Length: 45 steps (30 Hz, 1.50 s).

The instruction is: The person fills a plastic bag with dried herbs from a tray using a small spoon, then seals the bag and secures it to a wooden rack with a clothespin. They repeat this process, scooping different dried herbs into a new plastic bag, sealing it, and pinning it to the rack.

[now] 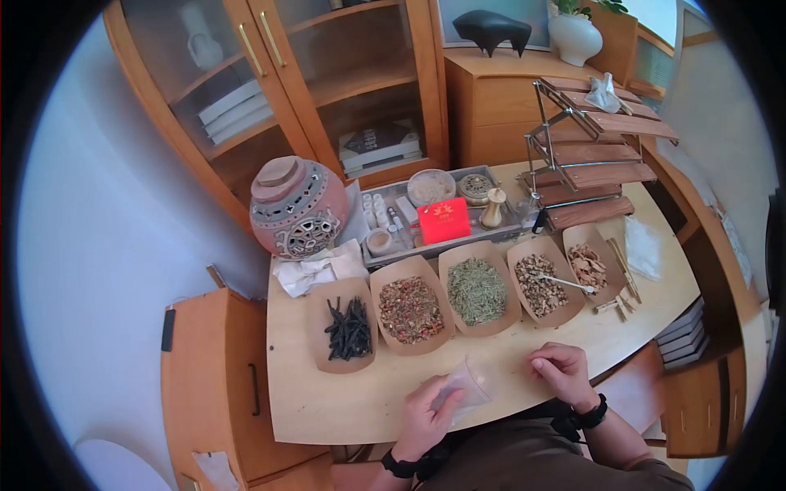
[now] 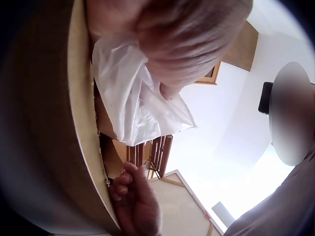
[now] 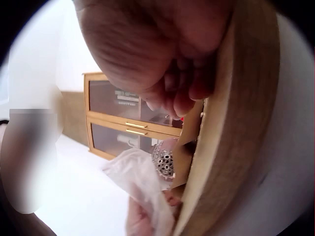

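Note:
My left hand [image 1: 430, 409] grips a small translucent white bag [image 1: 468, 388] between thumb and fingers, low over the table's front edge. In the left wrist view the bag [image 2: 140, 101] hangs crumpled below the hand. My right hand [image 1: 562, 372] is to the right of the bag, apart from it. Its fingers [image 2: 123, 184] are curled in with the thumb laid against them, and nothing shows in its grasp. Beyond the hands are paper trays of black twisted pieces [image 1: 350, 329], reddish mixed herbs [image 1: 411, 308], green herb [image 1: 476, 290], brown chips [image 1: 538, 283] and pale bark-like pieces [image 1: 586, 267].
A thin white spoon [image 1: 565, 283] lies across the brown chips. Behind the trays stand a grey tray [image 1: 393, 257] with small jars and a red card [image 1: 444, 221], a pierced clay pot [image 1: 296, 204] and a wooden folding rack [image 1: 589, 173]. Sticks [image 1: 626, 278] and a clear bag [image 1: 643, 247] lie right.

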Each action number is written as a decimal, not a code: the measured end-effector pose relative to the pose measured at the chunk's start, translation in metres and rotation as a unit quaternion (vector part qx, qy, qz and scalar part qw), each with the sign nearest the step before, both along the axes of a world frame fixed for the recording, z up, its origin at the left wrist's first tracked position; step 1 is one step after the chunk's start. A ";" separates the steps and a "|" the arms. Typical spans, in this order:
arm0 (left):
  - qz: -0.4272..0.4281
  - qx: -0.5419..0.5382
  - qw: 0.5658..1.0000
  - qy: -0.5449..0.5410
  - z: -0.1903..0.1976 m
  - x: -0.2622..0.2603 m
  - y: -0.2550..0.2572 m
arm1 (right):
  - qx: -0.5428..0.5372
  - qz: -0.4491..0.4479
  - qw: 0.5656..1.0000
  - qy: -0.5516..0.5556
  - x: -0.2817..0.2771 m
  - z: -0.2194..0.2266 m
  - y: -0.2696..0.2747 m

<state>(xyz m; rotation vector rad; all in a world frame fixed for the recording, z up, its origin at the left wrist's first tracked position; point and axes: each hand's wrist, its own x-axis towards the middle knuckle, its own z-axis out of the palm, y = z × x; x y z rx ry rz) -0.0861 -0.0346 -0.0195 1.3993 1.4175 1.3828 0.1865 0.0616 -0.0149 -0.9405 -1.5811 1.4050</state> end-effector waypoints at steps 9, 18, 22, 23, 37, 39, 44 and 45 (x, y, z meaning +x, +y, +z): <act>0.011 -0.015 1.000 -0.017 -0.002 -0.003 -0.005 | 0.053 -0.020 0.996 -0.067 -0.008 -0.003 -0.003; 0.009 -0.026 1.000 0.005 0.003 -0.002 -0.007 | 0.072 -0.001 0.992 -0.107 -0.010 0.000 0.000; 0.039 -0.009 0.999 -0.021 0.001 0.002 -0.008 | 0.062 0.021 0.994 -0.084 -0.011 0.004 0.001; 0.041 -0.008 0.999 -0.021 0.000 0.003 -0.008 | 0.053 0.028 0.996 -0.062 -0.009 0.004 0.001; 0.034 0.094 0.969 0.226 0.002 0.024 0.000 | -0.147 0.233 0.957 0.087 -0.026 0.009 0.019; 0.020 0.086 0.961 0.261 0.005 0.026 -0.001 | -0.041 0.211 0.976 -0.046 -0.028 0.005 0.014; -0.011 0.079 0.950 0.301 0.007 0.027 0.003 | 0.017 0.203 0.976 -0.081 -0.023 -0.005 0.017; 0.012 0.101 0.942 0.321 0.004 0.028 0.001 | 0.010 0.201 0.978 -0.060 -0.023 -0.006 0.016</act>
